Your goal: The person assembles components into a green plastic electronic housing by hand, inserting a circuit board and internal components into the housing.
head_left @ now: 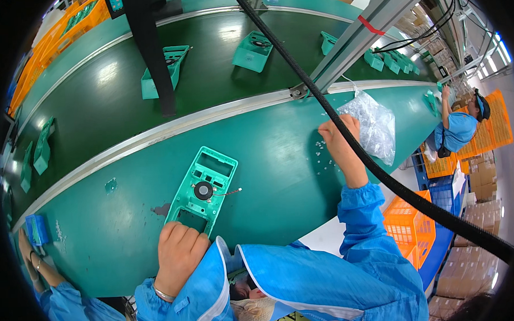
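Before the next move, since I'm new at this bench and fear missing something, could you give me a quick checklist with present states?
1. Green housing lies open side up: ok.
2. Left hand at the housing's near end: ok.
3. Round black part inside the housing: ok; whether fastened, cannot tell.
4. Wire clear of both hands: ok.
5. Small clear pieces gathered together: not ok, scattered.
6. Right hand holding a piece: cannot tell.

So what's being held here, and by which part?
The left hand holds the green housing by its near end, fingers over the edge. The right hand is pinched near small clear pieces; whether it holds one can't be told.
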{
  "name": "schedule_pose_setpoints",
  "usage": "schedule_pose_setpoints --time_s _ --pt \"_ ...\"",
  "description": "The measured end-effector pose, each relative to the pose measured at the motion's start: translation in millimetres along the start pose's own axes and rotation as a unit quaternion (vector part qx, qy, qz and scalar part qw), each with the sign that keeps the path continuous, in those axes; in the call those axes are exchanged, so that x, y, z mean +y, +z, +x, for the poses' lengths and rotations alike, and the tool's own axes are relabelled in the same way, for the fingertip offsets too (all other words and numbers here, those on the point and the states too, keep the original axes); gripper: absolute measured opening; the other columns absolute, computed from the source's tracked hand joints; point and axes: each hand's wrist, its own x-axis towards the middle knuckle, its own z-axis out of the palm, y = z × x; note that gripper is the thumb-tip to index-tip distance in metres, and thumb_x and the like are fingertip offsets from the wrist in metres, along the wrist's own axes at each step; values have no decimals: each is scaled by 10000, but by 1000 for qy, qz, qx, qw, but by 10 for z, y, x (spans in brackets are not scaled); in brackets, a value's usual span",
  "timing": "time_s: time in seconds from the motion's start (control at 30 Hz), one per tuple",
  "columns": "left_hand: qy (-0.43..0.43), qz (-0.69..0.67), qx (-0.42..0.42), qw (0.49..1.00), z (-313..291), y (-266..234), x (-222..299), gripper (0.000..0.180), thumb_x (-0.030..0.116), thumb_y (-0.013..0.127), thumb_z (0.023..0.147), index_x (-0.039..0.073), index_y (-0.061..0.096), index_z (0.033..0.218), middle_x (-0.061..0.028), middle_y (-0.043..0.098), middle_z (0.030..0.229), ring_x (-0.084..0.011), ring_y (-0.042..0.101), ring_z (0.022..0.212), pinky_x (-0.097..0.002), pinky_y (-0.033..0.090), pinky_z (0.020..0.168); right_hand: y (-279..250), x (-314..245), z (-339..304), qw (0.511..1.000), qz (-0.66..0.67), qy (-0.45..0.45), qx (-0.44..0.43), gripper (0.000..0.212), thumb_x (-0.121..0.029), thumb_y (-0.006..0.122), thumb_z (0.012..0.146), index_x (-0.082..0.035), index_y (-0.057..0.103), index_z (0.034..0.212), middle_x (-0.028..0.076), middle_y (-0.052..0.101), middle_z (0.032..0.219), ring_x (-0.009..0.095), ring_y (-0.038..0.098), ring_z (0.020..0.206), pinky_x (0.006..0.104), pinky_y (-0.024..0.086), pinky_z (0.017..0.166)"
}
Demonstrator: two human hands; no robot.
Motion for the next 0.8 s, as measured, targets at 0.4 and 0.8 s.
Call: schedule_pose_setpoints --time_s 0.4,0.8 --pt "-36 34 -29 998 28 -160 -54 156 147 747 773 108 639 878 -36 608 912 -227 618 1014 -538 397 1137 -322 -1221 316 908 381 -142 -97 133 -70 826 771 -98 736 864 28 696 887 280 629 959 425 452 904" --pt "-27 11 -23 999 -49 -179 -139 174 172 730 768 109 598 863 -42 553 873 -231 587 1012 -528 428 1120 -103 -1937 400 811 441 -296 -244 104 -79 811 790 -117 733 848 -2 653 879 252 583 1000 432 409 1004"
